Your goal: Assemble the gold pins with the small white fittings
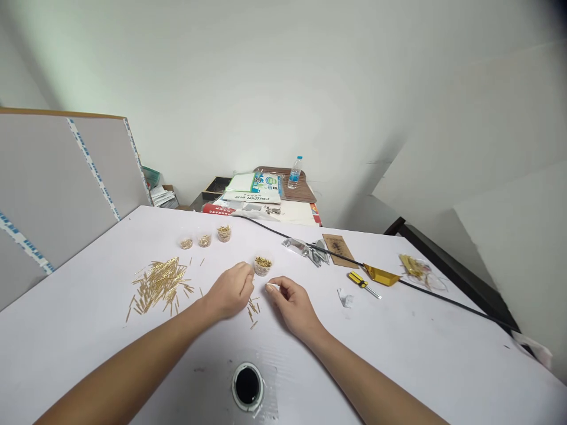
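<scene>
My left hand (231, 290) is closed just left of a small clear cup (263, 270) filled with gold metal pieces; whatever its fingers grip is hidden. On the cup's other side, my right hand (292, 304) pinches thumb and forefinger together, and anything between them is too small to name. Between and below my hands lie several loose gold pins (253, 308). A large heap of similar thin gold pins (160, 284) spreads over the table to the left. Closer to me stands a round white-rimmed container (247, 386) with a black inside.
Three small cups, including a fuller one (224, 234), stand behind the pin heap. A black cable (328, 251) crosses the white table (398, 366). To the right lie a yellow-black screwdriver (363, 284), silver pouches (316, 252) and brown card (339, 250). A water bottle (295, 173) stands at the back.
</scene>
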The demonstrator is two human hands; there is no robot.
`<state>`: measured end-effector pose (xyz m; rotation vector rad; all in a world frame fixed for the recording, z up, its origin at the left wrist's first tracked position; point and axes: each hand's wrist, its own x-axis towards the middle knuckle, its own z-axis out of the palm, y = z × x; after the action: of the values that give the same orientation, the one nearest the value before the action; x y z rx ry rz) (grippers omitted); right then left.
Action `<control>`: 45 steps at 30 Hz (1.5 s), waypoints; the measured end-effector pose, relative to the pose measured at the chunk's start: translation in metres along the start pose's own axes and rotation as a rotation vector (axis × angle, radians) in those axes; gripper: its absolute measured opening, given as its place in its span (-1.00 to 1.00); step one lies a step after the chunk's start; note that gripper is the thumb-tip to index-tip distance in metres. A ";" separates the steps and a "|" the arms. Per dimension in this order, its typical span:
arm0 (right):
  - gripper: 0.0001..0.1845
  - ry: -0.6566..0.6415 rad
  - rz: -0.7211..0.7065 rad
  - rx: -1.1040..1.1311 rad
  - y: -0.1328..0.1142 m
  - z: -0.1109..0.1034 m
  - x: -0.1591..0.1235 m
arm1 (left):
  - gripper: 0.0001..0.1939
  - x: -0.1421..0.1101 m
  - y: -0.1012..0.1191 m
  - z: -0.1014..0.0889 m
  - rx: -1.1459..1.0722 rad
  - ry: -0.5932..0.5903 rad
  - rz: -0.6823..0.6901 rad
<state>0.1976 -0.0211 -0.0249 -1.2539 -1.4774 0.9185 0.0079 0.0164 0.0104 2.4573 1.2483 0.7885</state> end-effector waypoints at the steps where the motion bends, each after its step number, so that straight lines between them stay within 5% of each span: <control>1: -0.58 -0.002 -0.003 0.012 0.000 0.000 0.000 | -0.76 -0.001 0.003 0.000 -0.074 0.002 0.044; 11: -0.61 0.002 -0.045 0.048 -0.001 -0.001 -0.001 | -0.87 -0.007 0.008 0.009 -0.378 -0.090 -0.041; 35: -0.64 0.014 0.028 0.046 0.000 -0.001 0.001 | -0.87 -0.007 0.009 0.011 -0.292 -0.048 -0.065; 45: -0.71 0.041 -0.042 -0.041 -0.003 -0.001 -0.002 | -0.88 -0.007 0.009 0.009 -0.177 -0.043 0.071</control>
<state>0.1976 -0.0241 -0.0223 -1.2593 -1.4919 0.8342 0.0159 0.0053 0.0051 2.3734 1.0340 0.8228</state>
